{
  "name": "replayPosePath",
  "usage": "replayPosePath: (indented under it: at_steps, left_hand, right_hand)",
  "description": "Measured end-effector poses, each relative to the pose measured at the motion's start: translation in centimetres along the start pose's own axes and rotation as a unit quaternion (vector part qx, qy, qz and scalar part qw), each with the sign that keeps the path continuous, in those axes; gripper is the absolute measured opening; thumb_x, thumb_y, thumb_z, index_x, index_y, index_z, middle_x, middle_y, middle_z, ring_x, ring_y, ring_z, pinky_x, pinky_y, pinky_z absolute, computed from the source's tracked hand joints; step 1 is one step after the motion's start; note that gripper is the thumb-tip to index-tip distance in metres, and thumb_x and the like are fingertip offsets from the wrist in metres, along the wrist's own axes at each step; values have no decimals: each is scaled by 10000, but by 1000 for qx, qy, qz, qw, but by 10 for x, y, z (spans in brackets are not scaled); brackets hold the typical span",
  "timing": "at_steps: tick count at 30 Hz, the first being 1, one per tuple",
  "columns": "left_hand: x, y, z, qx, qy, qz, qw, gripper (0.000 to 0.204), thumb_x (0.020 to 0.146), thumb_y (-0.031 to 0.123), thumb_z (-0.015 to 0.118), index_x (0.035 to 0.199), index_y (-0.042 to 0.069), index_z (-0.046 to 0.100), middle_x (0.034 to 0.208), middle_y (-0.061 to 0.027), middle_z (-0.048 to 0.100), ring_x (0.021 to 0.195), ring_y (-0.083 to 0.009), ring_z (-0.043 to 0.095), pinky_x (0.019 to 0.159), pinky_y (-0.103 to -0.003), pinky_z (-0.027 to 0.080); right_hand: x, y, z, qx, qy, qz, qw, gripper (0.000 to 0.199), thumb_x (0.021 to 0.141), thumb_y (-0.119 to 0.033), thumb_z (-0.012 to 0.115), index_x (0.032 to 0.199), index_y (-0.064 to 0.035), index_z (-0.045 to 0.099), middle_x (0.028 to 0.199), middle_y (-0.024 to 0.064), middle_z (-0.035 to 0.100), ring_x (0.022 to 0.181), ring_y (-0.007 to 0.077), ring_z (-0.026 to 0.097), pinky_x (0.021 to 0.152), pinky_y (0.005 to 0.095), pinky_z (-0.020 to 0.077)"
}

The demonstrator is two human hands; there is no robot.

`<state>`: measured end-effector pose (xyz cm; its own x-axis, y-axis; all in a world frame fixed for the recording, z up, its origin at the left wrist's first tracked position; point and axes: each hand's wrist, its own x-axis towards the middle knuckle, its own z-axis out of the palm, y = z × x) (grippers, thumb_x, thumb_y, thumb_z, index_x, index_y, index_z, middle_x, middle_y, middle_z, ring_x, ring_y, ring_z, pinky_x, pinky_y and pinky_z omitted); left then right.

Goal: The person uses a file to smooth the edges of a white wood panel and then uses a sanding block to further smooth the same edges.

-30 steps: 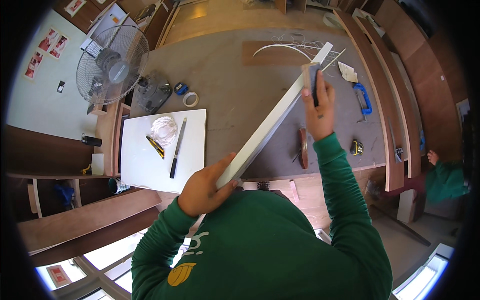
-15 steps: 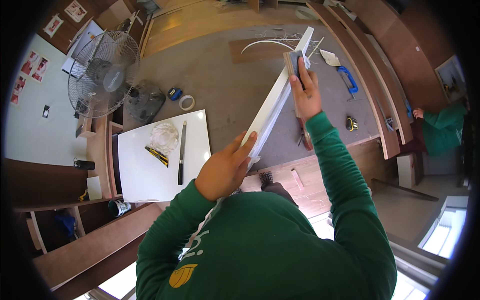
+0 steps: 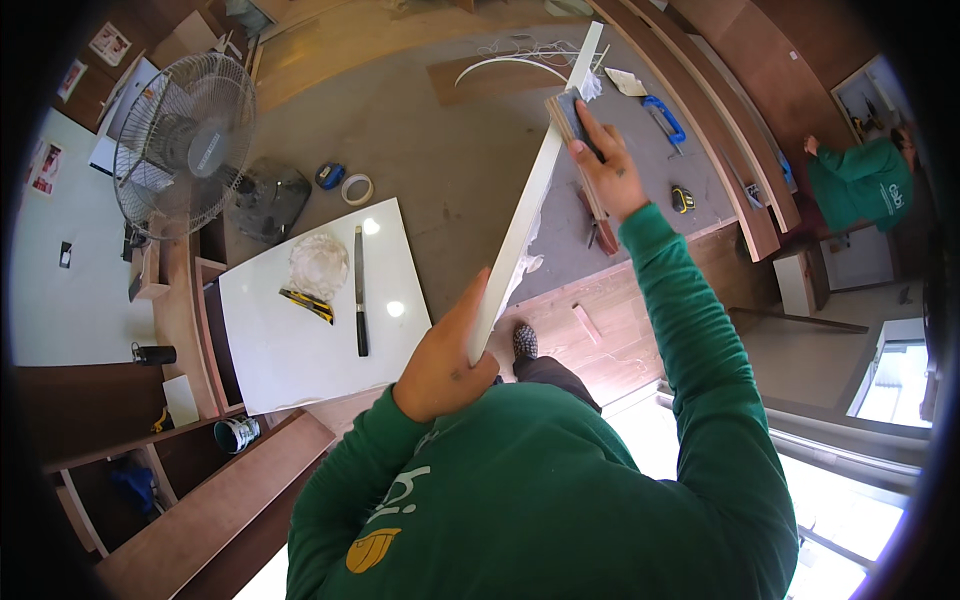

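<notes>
A long narrow white strip of board (image 3: pixel 532 200) slants away from me, its far end pointing up and right. My left hand (image 3: pixel 447 370) is closed around its near end, close to my body. In my right hand (image 3: pixel 615 172) is a wooden sanding block (image 3: pixel 561 116) with a dark grey face, pressed against the strip toward its far end. Crumpled clear-white film (image 3: pixel 522 265) hangs along the strip's right side. To the left, a white panel (image 3: pixel 255 370) carries a black-handled file-like tool (image 3: pixel 360 290), a yellow-black utility knife (image 3: pixel 308 305) and a round whitish crumpled piece (image 3: pixel 318 266).
A standing fan (image 3: pixel 190 145), blue tape measure (image 3: pixel 329 176) and tape roll (image 3: pixel 357 189) lie beyond the panel. A blue clamp (image 3: pixel 664 120) and yellow-black tape measure (image 3: pixel 682 199) sit right on the grey worktop (image 3: pixel 400 140). Another person in green (image 3: pixel 860 185) is at far right.
My view has shifted, and the strip stands steeper. My left hand now wraps its near end. The sanding block has slid slightly toward me along it. The other person has come further into view.
</notes>
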<state>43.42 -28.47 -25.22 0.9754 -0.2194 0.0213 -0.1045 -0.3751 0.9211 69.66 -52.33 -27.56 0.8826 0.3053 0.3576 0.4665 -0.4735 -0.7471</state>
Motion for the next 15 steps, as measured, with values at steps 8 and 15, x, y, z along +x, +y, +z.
replayPosePath:
  at_steps: [8,15]
  left_hand:
    - [-9,-56,43,-81,93,120,985,864,857,-51,549,1658,9,229,1680,-205,340,1536,-340,376,1236,-401,317]
    - [-7,-50,48,-131,74,130,980,959,787,-122,529,1672,49,204,1724,-202,242,1585,-359,277,1270,-399,256]
  right_hand:
    - [-73,-40,11,60,-69,-31,995,627,990,-141,709,1581,-145,498,1237,176,567,1096,279,586,999,360,482]
    - [-109,-56,16,14,-44,-120,992,646,980,-113,694,1586,-87,472,1192,185,562,1029,278,575,929,363,499]
